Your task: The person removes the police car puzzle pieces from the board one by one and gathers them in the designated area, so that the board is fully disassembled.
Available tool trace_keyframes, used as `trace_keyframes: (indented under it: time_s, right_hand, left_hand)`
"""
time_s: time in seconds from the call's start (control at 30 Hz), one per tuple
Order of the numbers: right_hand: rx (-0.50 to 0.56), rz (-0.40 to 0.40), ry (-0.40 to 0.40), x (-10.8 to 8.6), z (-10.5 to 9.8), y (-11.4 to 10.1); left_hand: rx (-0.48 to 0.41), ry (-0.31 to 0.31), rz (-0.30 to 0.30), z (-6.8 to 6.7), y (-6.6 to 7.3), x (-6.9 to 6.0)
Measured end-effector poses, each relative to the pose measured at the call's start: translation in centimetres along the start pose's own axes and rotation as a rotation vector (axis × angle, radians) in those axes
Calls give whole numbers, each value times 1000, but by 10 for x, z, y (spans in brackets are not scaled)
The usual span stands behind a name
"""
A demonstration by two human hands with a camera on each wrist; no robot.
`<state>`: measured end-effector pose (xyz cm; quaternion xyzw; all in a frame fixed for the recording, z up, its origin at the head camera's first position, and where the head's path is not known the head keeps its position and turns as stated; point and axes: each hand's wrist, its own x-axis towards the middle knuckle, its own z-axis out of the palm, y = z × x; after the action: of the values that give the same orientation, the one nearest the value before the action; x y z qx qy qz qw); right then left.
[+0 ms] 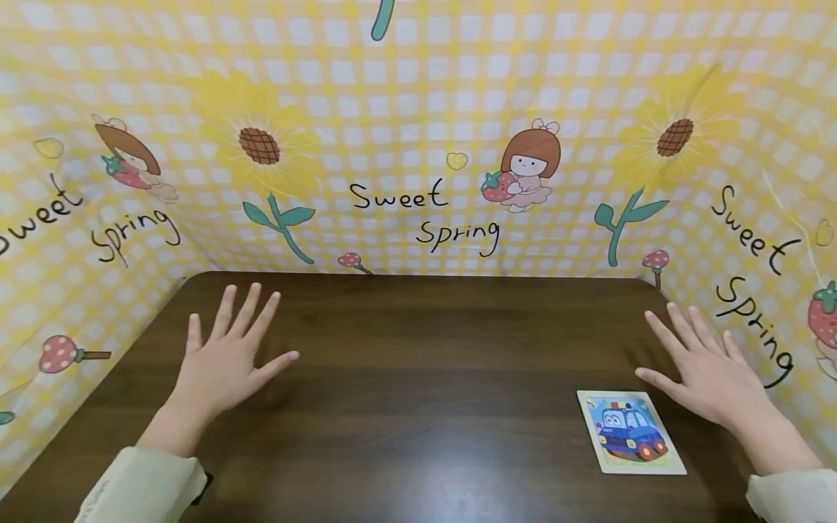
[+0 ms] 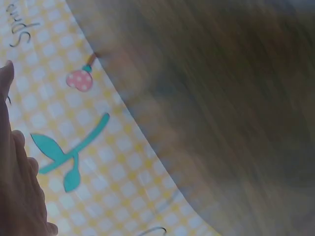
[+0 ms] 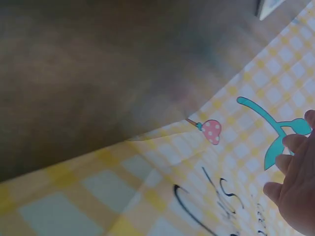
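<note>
A flat picture puzzle (image 1: 633, 434) with a pale border and a blue cartoon police car lies on the right part of the table. My left hand (image 1: 224, 363) is spread over the table's left side, fingers straight and holding nothing. Over the right side, just beyond and to the right of the puzzle, my right hand (image 1: 709, 367) is spread as well, apart from it. In the left wrist view the left hand (image 2: 19, 182) shows at the lower left edge. The right wrist view has the right hand (image 3: 298, 182) at its right edge and a corner of the puzzle (image 3: 268, 7) at the top.
The dark brown wooden table (image 1: 418, 363) has rounded far corners. A yellow checked cloth (image 1: 405, 94) with sunflowers, strawberries and "Sweet Spring" lettering stands as a wall behind it and along both sides.
</note>
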<state>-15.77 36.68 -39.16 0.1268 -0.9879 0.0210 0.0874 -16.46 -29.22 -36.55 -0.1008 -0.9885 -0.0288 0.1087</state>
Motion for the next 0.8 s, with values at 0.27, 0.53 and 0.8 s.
trace_keyframes:
  time_s: [0.27,0.53,0.8]
  right_hand:
    - [104,-10,-118,-15,9,3]
    - [193,-40,-187,-26,16,2]
    - [423,-3,-323,-44,25,3]
  left_hand:
    - [-16,15,76,10,29,9]
    - [-26,-47,147,21,64,22]
    - [-30,-106,276,28,108,42]
